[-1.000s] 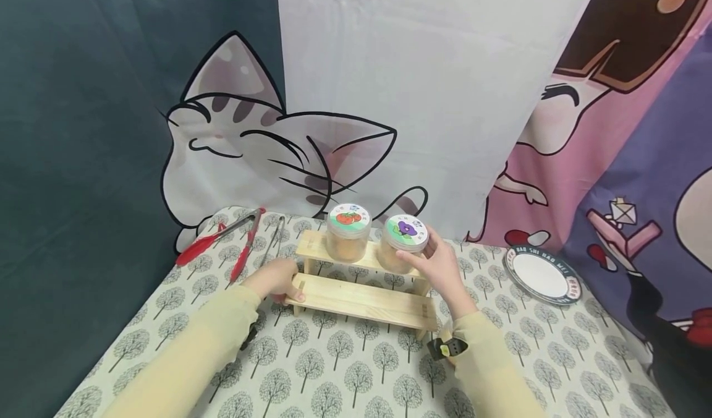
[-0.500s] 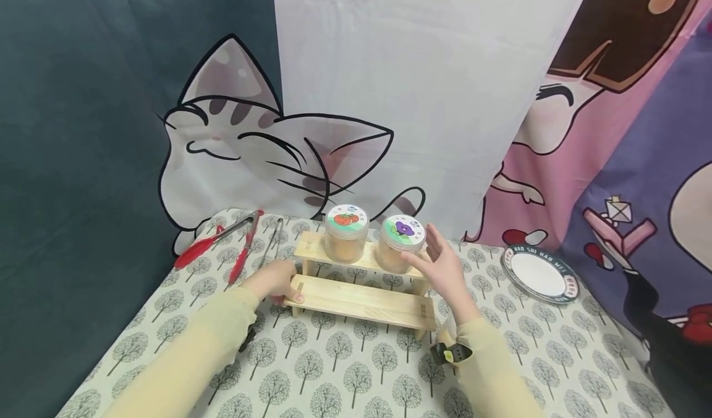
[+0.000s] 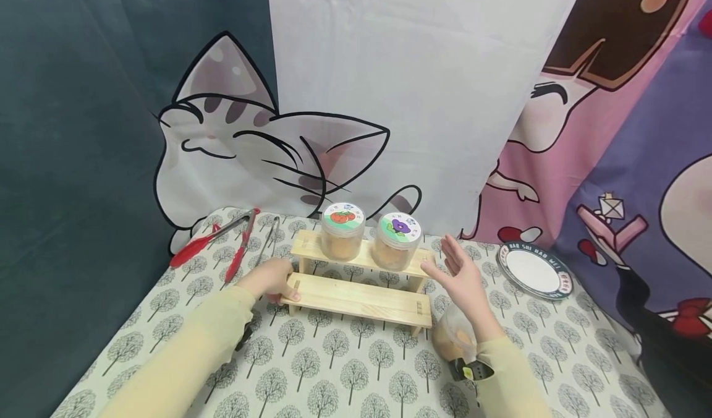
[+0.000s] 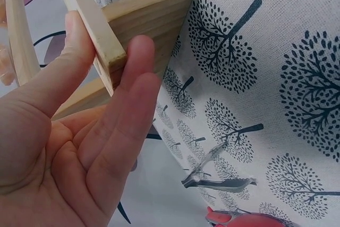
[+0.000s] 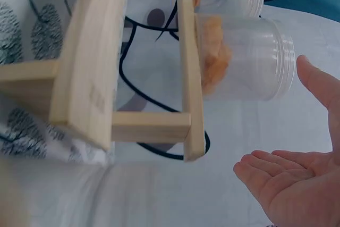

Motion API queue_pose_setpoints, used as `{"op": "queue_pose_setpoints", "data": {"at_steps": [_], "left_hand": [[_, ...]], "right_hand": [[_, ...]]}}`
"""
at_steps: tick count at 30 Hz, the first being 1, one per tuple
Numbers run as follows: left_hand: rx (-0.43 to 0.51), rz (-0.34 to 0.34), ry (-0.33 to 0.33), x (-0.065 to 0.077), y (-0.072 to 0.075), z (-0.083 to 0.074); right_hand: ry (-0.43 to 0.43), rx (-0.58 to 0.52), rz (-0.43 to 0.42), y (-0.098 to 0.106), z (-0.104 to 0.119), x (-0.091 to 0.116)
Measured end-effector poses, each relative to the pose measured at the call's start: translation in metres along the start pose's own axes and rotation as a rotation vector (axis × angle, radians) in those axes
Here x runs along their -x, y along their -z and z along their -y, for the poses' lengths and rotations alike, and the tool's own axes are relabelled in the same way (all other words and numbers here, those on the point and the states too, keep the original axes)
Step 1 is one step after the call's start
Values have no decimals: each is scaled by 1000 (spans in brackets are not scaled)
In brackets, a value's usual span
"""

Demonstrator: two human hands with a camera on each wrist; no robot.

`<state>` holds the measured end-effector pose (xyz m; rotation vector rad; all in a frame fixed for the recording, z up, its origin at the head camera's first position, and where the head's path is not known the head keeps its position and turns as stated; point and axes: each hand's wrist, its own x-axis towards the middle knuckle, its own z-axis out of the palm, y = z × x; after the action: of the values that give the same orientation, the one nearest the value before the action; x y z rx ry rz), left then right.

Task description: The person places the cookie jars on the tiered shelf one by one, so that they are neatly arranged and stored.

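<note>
Right hand (image 3: 464, 280) now sits farther from the nearer jar (image 3: 394, 254), fingers straight; I see the left hand (image 3: 271, 277) gripping the rack (image 3: 356, 298)

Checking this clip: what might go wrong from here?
The left hand grips the end of the lower shelf; a tug might jolt the upper shelf and topple the tomato-label jar or purple-label jar. Lowering the right hand might knock the third jar, close below it in the head view.

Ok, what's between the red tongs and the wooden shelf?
Thin metal tongs lie there on the tablecloth, just beyond the left hand holding the wooden shelf; the head view shows this.
</note>
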<state>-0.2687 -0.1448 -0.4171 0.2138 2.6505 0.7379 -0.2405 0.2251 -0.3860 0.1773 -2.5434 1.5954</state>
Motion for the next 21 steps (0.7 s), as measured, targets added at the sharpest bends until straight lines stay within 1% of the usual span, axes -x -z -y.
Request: {"op": "queue_pose_setpoints", "data": {"at_steps": [3, 6, 14, 17, 21], "left_hand": [[5, -2, 2, 1, 0, 0], [3, 2, 1, 1, 1, -1], [9, 0, -5, 0, 0, 0], [1, -1, -5, 0, 1, 1], [1, 0, -8, 0, 0, 1]], "right_hand": [[-1, 29, 5, 5, -4, 7], [-19, 57, 1, 12, -9, 13], [-79, 30, 15, 29, -24, 33], [-96, 43, 1, 35, -30, 40], [-93, 68, -13, 42, -39, 49]]}}
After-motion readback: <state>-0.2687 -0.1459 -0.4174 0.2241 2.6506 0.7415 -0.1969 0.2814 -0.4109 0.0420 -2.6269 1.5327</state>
